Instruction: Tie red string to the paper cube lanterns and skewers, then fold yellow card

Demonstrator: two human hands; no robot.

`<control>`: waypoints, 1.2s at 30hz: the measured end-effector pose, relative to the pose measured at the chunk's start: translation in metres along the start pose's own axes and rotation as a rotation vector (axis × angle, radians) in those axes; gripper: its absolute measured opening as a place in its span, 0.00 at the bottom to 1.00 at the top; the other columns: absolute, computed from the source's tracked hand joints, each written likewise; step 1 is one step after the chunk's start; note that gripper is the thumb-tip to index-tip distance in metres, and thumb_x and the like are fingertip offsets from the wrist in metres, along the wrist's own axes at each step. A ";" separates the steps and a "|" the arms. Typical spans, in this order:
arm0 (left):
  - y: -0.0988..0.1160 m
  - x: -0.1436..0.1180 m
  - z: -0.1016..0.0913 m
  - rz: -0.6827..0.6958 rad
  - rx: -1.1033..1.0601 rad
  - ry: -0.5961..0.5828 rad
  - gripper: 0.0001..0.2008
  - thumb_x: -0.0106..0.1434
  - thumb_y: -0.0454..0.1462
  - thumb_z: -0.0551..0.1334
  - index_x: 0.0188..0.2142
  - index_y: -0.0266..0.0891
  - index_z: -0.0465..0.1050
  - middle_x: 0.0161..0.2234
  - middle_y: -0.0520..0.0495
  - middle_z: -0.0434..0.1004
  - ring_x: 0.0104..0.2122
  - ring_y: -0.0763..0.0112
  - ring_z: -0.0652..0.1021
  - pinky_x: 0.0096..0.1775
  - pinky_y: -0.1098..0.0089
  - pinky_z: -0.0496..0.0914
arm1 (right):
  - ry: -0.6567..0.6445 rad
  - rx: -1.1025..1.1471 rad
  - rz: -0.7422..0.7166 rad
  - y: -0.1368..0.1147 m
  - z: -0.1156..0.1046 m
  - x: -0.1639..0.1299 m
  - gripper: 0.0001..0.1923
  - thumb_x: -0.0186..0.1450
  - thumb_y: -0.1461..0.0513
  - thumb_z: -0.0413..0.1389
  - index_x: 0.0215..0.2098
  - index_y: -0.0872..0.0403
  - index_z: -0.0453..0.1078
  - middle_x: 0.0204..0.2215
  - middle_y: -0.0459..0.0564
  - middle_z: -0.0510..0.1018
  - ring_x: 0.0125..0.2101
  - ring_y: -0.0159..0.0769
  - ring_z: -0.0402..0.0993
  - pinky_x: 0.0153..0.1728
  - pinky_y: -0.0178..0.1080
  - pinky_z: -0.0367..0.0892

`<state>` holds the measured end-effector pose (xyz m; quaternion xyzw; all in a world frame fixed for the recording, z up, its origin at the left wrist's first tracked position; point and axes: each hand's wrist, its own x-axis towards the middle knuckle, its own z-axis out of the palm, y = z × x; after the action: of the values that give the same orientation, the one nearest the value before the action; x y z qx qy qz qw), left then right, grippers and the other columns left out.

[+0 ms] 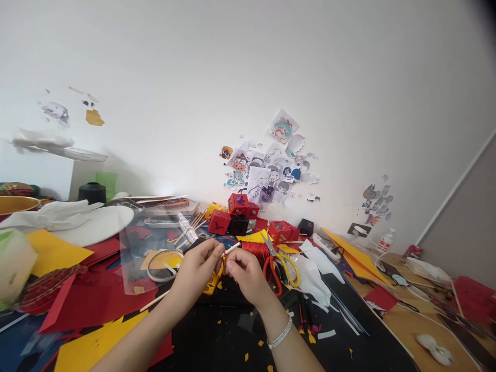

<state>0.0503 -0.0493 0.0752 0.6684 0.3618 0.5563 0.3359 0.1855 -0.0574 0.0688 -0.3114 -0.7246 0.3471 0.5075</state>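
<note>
Both hands meet over the near middle of the table: the left hand [199, 268] and right hand [244, 274] pinch a thin white stick [231, 249] between their fingertips. Scissors [279, 263] lie just right of them, red boxes [240, 212] farther back.

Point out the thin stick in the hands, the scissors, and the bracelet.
thin stick [231, 249], head view, its pale tip above the fingers.
scissors [287, 268], head view, the yellow handle loop.
bracelet [279, 335], head view, the beaded band on the right wrist.

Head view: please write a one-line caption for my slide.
Both hands, left and right, hold a thin white stick over a table littered with paper, beside scissors.
</note>
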 end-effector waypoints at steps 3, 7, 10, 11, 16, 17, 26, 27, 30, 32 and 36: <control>-0.001 0.002 -0.002 -0.002 -0.008 0.019 0.18 0.58 0.48 0.53 0.18 0.41 0.58 0.17 0.56 0.59 0.20 0.74 0.63 0.24 0.74 0.58 | 0.040 0.009 -0.023 0.001 0.003 0.001 0.12 0.61 0.58 0.50 0.21 0.54 0.62 0.21 0.43 0.64 0.24 0.30 0.60 0.28 0.33 0.58; 0.000 0.005 -0.006 -0.018 -0.090 -0.002 0.17 0.57 0.49 0.55 0.19 0.41 0.62 0.18 0.56 0.62 0.20 0.74 0.65 0.25 0.74 0.60 | 0.086 0.085 0.028 0.007 0.005 0.003 0.14 0.62 0.52 0.50 0.27 0.54 0.67 0.23 0.45 0.68 0.25 0.31 0.63 0.28 0.34 0.60; 0.003 0.006 -0.010 -0.047 -0.184 0.021 0.15 0.55 0.49 0.57 0.24 0.40 0.66 0.19 0.56 0.65 0.20 0.75 0.66 0.24 0.75 0.61 | 0.015 0.030 0.076 0.012 0.007 0.004 0.16 0.61 0.51 0.51 0.28 0.55 0.68 0.23 0.45 0.69 0.25 0.31 0.64 0.28 0.33 0.61; 0.004 0.006 -0.012 -0.055 -0.215 0.048 0.14 0.55 0.49 0.58 0.25 0.40 0.66 0.20 0.56 0.66 0.20 0.75 0.67 0.24 0.75 0.61 | -0.015 -0.025 0.093 0.013 0.009 0.004 0.15 0.61 0.52 0.52 0.28 0.55 0.69 0.23 0.45 0.70 0.24 0.30 0.64 0.27 0.33 0.60; 0.006 0.007 -0.017 -0.123 -0.434 0.186 0.13 0.52 0.46 0.64 0.30 0.39 0.69 0.21 0.56 0.68 0.22 0.76 0.70 0.24 0.76 0.64 | -0.061 -0.215 0.185 0.016 0.024 -0.001 0.09 0.57 0.58 0.57 0.34 0.54 0.73 0.25 0.46 0.74 0.25 0.31 0.67 0.26 0.33 0.61; 0.006 0.007 -0.017 -0.141 -0.504 0.207 0.14 0.51 0.46 0.65 0.33 0.39 0.69 0.23 0.55 0.70 0.23 0.76 0.71 0.25 0.77 0.65 | -0.073 -0.201 0.201 0.016 0.028 -0.002 0.10 0.56 0.59 0.58 0.36 0.54 0.73 0.26 0.46 0.75 0.25 0.32 0.68 0.27 0.33 0.61; 0.000 0.013 -0.022 -0.158 -0.842 0.241 0.20 0.47 0.36 0.69 0.41 0.42 0.69 0.38 0.50 0.75 0.41 0.72 0.75 0.40 0.76 0.70 | -0.159 -0.137 0.129 0.013 0.044 -0.007 0.03 0.54 0.64 0.58 0.24 0.54 0.68 0.22 0.42 0.65 0.24 0.28 0.60 0.25 0.31 0.56; 0.000 0.014 -0.024 -0.150 -0.835 0.234 0.20 0.48 0.36 0.68 0.42 0.41 0.69 0.41 0.48 0.75 0.43 0.69 0.75 0.42 0.74 0.70 | -0.143 -0.129 0.122 0.014 0.043 -0.006 0.05 0.55 0.63 0.57 0.23 0.54 0.66 0.23 0.42 0.65 0.25 0.28 0.61 0.25 0.31 0.57; 0.005 0.014 -0.029 -0.121 -0.804 0.178 0.24 0.50 0.37 0.67 0.48 0.42 0.66 0.49 0.44 0.72 0.48 0.62 0.73 0.48 0.68 0.68 | -0.045 0.042 0.174 0.018 0.032 -0.002 0.10 0.61 0.56 0.51 0.27 0.53 0.63 0.20 0.42 0.66 0.21 0.27 0.62 0.23 0.31 0.58; 0.010 0.013 -0.034 -0.116 -0.776 0.141 0.28 0.53 0.40 0.65 0.53 0.44 0.61 0.51 0.44 0.71 0.50 0.61 0.72 0.51 0.64 0.66 | 0.084 0.169 0.184 0.020 0.021 0.003 0.14 0.63 0.50 0.47 0.30 0.53 0.61 0.15 0.38 0.62 0.15 0.25 0.57 0.18 0.30 0.55; 0.011 0.014 -0.049 -0.112 -0.636 0.142 0.28 0.55 0.45 0.62 0.54 0.44 0.61 0.47 0.42 0.74 0.45 0.57 0.75 0.45 0.60 0.70 | 0.434 0.204 0.094 0.023 -0.008 0.012 0.19 0.59 0.46 0.51 0.31 0.54 0.64 0.13 0.35 0.52 0.14 0.23 0.46 0.14 0.28 0.48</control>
<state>0.0049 -0.0410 0.0995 0.4687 0.2286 0.6674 0.5316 0.1917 -0.0336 0.0584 -0.3593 -0.5445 0.3667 0.6633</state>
